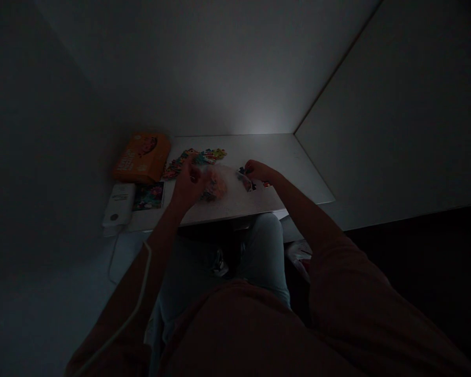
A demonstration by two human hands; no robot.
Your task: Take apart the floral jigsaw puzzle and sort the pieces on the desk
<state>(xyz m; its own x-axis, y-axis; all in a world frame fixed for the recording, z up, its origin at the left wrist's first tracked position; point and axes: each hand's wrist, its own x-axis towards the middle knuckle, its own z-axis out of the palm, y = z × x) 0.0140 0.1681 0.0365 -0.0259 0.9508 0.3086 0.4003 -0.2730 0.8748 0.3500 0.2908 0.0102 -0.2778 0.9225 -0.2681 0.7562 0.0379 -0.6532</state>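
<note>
In dim light, my right hand (pixel 259 170) is closed in a pinch at a small group of jigsaw puzzle pieces (pixel 248 181) on the white table. A dark piece shows at its fingertips. My left hand (pixel 188 184) has its fingers curved and apart, with no object visible between them. Just right of it is a blurred heap of coloured pieces (pixel 215 186), perhaps in a clear plastic bag. Beyond my left hand spreads a pile of loose colourful puzzle pieces (pixel 214 155). One more piece (pixel 267 184) lies under my right wrist.
An orange package (pixel 143 157) stands at the table's back left. In front of it are a colourful picture card (pixel 149 196) and a white box-like device (pixel 120 204) with a cable. The white table (pixel 298 178) meets walls behind and at right. My knees are under its front edge.
</note>
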